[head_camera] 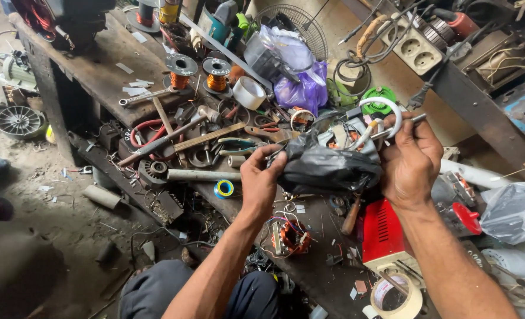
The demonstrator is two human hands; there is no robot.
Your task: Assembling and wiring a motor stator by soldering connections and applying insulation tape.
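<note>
I am reaching both forearms forward, my left hand [261, 177] curling its fingers [274, 162] shut, my right hand [412, 158] pinching closed, wrist raised.

The bag [324, 168] in my grip is shiny black. The tube [392, 109] looped above it is white. Behind it sits a purple bag [304, 91] and a bright green round thing [379, 94]. The two spools [199, 71] hold orange-brown wire. The box [382, 233] by my right hand [410, 162] is red. The little tape roll [223, 189] is blue and yellow. The surface [97, 68] is dark brown.
</note>
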